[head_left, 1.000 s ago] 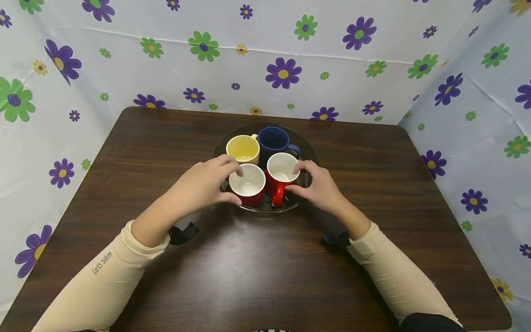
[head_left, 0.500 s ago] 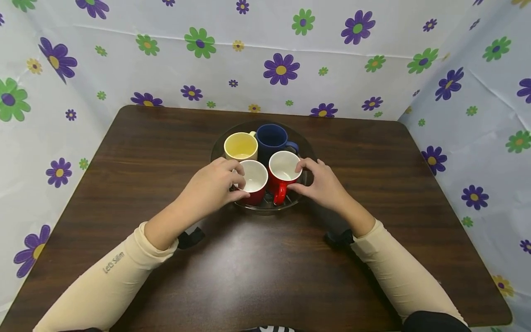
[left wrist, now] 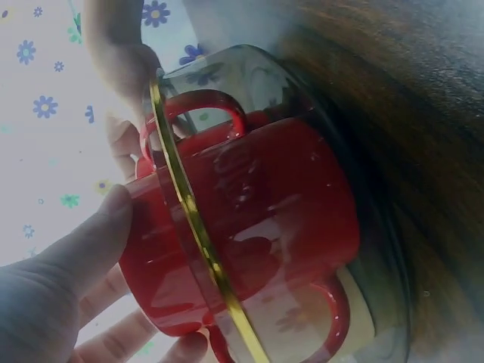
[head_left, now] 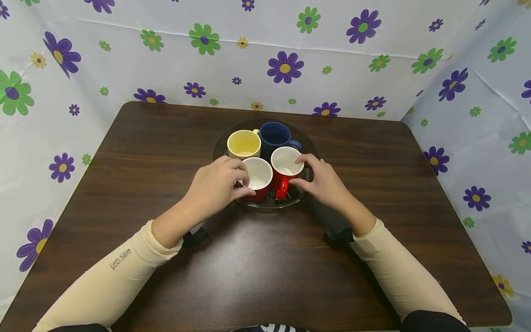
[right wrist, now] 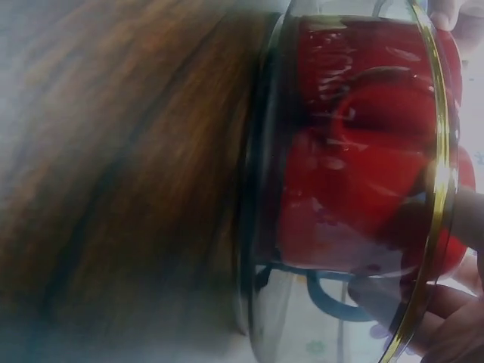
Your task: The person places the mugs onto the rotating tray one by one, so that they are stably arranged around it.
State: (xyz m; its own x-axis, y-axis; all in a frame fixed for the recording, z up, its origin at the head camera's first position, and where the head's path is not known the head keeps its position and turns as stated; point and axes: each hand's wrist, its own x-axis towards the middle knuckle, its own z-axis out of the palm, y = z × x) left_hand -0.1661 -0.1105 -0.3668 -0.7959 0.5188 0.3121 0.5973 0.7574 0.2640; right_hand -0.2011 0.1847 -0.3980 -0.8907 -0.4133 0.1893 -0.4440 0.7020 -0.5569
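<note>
A clear glass bowl (left wrist: pixel 198 231) with a gold rim holds two red mugs with white insides, a yellow mug (head_left: pixel 243 145) and a blue mug (head_left: pixel 274 133). My left hand (head_left: pixel 217 184) grips the left red mug (head_left: pixel 260 174), thumb on its near side and fingers around its far left side by the handle. The right red mug (head_left: pixel 286 162) is pinched by my right hand (head_left: pixel 324 182), index finger over the rim and thumb outside near the handle. Both red mugs stand upright, side by side at the bowl's front, still within its rim.
The bowl stands toward the back of a dark wooden table (head_left: pixel 257 276). A white cloth (head_left: pixel 232 64) with purple, green and yellow flowers hangs behind and on both sides. Black straps (head_left: pixel 195 236) sit at both wrists.
My left hand has closed around the left red mug, moving slightly right, and that mug has shifted a little right. The right hand keeps its hold with little movement.
</note>
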